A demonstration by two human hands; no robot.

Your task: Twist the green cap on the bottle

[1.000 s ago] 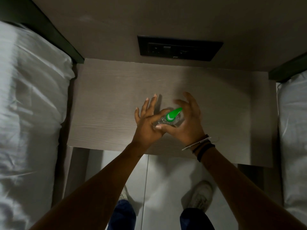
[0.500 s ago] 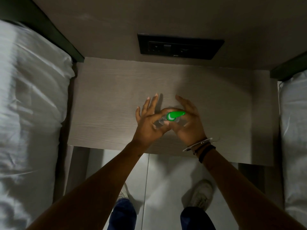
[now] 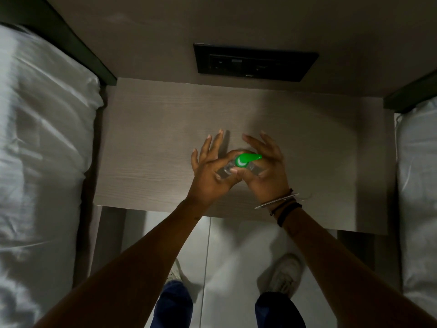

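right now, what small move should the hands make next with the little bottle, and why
Probably set the bottle down on the table. Both the left hand and the right hand pinch it just above the wood, other fingers splayed, and its green cap looks shut.

A single wide-angle view from a camera worn on the person's head, looking steeply down and forward, close over a pale wooden bedside table point(image 3: 151, 143) that fills the middle of the frame. A dark socket panel point(image 3: 254, 62) on the wall sits at top centre, white bedding point(image 3: 40, 147) runs down both side edges, and the person's forearms, legs and shoes point(image 3: 285, 273) enter from the bottom edge.
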